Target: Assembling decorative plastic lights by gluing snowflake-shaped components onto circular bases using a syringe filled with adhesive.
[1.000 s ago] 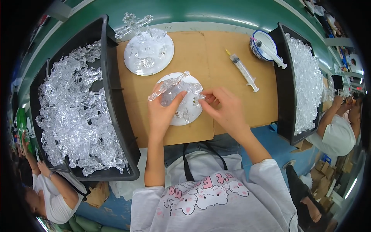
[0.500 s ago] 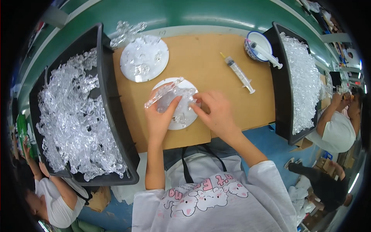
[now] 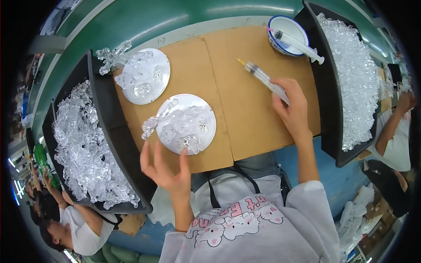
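Note:
My right hand (image 3: 291, 107) has its thumb and fingers closed on the barrel and plunger end of a syringe (image 3: 258, 73) with a yellow tip, lying over the cardboard. My left hand (image 3: 169, 171) is open, fingers spread, just below the near round white disc (image 3: 209, 127). Clear plastic pieces (image 3: 186, 120) lie on that disc, and one branching clear piece (image 3: 150, 127) sticks out past its left edge. Farther left sits a second white disc (image 3: 162, 83), also carrying clear pieces, with a knobbly clear branch (image 3: 113, 56) reaching beyond its far edge.
A black bin (image 3: 112, 147) of clear plastic parts (image 3: 85, 149) stands at left; another black bin (image 3: 331, 94) of small clear pieces (image 3: 351, 79) at right. A blue-and-white bowl (image 3: 277, 23) holds a second syringe (image 3: 298, 45). Brown cardboard (image 3: 245, 127) covers the worktop. Other people sit nearby.
My right hand has left the near disc and taken hold of the yellow-tipped syringe. My left hand has drawn back toward me and let go of the clear piece. The view has shifted.

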The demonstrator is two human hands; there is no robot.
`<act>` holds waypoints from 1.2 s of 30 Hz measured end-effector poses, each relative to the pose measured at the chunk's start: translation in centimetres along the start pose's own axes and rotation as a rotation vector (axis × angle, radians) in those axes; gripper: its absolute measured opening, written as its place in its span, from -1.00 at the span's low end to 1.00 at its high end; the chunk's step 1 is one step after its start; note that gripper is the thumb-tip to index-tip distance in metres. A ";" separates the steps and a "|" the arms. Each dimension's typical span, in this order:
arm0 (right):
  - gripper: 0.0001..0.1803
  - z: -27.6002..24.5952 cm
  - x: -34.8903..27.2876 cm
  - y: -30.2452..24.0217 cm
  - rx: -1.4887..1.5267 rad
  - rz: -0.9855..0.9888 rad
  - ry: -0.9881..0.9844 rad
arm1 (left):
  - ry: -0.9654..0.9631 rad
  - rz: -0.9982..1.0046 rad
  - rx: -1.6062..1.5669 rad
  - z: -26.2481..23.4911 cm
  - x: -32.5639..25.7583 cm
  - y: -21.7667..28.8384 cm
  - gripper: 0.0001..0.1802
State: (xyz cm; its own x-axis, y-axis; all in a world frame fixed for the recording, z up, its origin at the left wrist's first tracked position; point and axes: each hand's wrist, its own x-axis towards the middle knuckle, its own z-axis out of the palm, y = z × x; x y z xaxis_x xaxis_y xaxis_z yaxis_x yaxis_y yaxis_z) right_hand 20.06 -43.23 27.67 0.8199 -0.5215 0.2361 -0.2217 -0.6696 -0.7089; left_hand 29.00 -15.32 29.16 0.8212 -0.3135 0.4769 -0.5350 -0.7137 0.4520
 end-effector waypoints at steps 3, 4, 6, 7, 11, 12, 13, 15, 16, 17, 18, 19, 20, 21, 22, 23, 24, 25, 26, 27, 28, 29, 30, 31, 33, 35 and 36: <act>-0.72 0.1 -2.7 -0.7 0.285 0.061 -0.071 | 0.138 -0.023 -0.109 -0.4 -2.4 -1.0 -0.45; -0.73 0.0 -3.7 -1.6 0.368 0.058 -0.126 | 0.124 -0.017 -0.095 -0.7 -2.2 -0.7 -0.45; -0.75 0.3 -5.2 -2.8 0.465 0.065 -0.188 | -0.145 0.249 0.074 -1.1 -2.1 0.4 -0.49; -0.75 0.3 -5.6 -3.2 0.484 0.069 -0.238 | -0.201 0.276 0.059 -0.5 -1.9 0.7 -0.53; -0.71 0.9 -6.3 -3.1 0.493 0.069 -0.298 | -0.314 0.249 0.094 2.1 -0.5 1.9 -0.47; -0.71 0.9 -6.3 -3.1 0.476 0.068 -0.302 | -0.320 0.251 0.099 2.2 -0.5 1.7 -0.47; -0.71 1.0 -6.4 -3.1 0.483 0.072 -0.301 | -0.328 0.268 0.091 2.2 -0.5 1.4 -0.47; -0.70 1.1 -6.4 -3.1 0.475 0.063 -0.290 | -0.340 0.287 0.084 2.2 -0.5 1.1 -0.48; -0.70 1.1 -6.4 -3.1 0.479 0.066 -0.292 | -0.338 0.285 0.075 2.3 -0.6 1.0 -0.48; -0.71 1.1 -6.4 -3.2 0.459 0.072 -0.311 | -0.337 0.282 0.066 2.3 -0.6 1.0 -0.49; -0.72 1.0 -6.4 -3.3 0.439 0.078 -0.331 | -0.339 0.281 0.069 2.3 -0.6 1.0 -0.49; -0.72 1.0 -6.4 -3.4 0.440 0.080 -0.332 | -0.337 0.283 0.067 2.3 -0.6 1.0 -0.49; -0.73 1.0 -6.3 -3.4 0.436 0.083 -0.328 | -0.334 0.284 0.064 2.3 -0.5 1.1 -0.49; -0.73 1.0 -6.3 -3.4 0.431 0.086 -0.324 | -0.336 0.283 0.064 2.3 -0.6 1.0 -0.49; -0.73 1.1 -6.3 -3.5 0.431 0.087 -0.326 | -0.341 0.279 0.063 2.4 -0.6 0.9 -0.52; -0.74 1.1 -6.3 -3.5 0.420 0.084 -0.323 | -0.345 0.275 0.060 2.4 -0.6 0.9 -0.55; -0.74 1.0 -6.3 -3.5 0.408 0.080 -0.320 | -0.346 0.274 0.060 2.4 -0.7 0.9 -0.55; -0.74 1.0 -6.2 -3.6 0.410 0.079 -0.321 | -0.342 0.276 0.053 2.4 -0.6 0.9 -0.52; -0.74 1.0 -6.2 -3.6 0.401 0.076 -0.318 | -0.339 0.277 0.045 2.4 -0.6 1.0 -0.48; -0.73 1.0 -6.2 -3.7 0.392 0.073 -0.315 | -0.339 0.277 0.048 2.3 -0.5 1.0 -0.48; -0.73 1.0 -6.2 -3.7 0.393 0.072 -0.315 | -0.339 0.277 0.045 2.3 -0.5 1.0 -0.48; -0.73 1.0 -6.2 -3.7 0.391 0.070 -0.311 | -0.340 0.277 0.042 2.3 -0.5 1.0 -0.48; -0.73 1.0 -6.2 -3.8 0.389 0.067 -0.307 | -0.340 0.277 0.044 2.2 -0.4 1.0 -0.48; -0.73 1.0 -6.2 -3.7 0.388 0.069 -0.307 | -0.337 0.280 0.040 2.3 -0.5 1.0 -0.47; -0.72 1.0 -6.3 -3.7 0.373 0.064 -0.305 | -0.335 0.284 0.036 2.4 -0.5 1.0 -0.47; -0.72 0.9 -6.5 -3.8 0.375 0.063 -0.313 | -0.341 0.297 0.034 2.3 -0.3 1.0 -0.46; -0.72 0.8 -6.6 -3.8 0.377 0.062 -0.321 | -0.341 0.297 0.035 2.4 -0.3 1.0 -0.46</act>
State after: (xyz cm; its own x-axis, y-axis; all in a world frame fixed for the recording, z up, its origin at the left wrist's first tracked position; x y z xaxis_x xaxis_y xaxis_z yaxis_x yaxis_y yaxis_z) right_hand 15.89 -36.84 28.28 0.9455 -0.3253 0.0110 -0.1179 -0.3738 -0.9200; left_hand 28.66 -17.45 27.67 0.6545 -0.6925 0.3036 -0.7553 -0.5805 0.3042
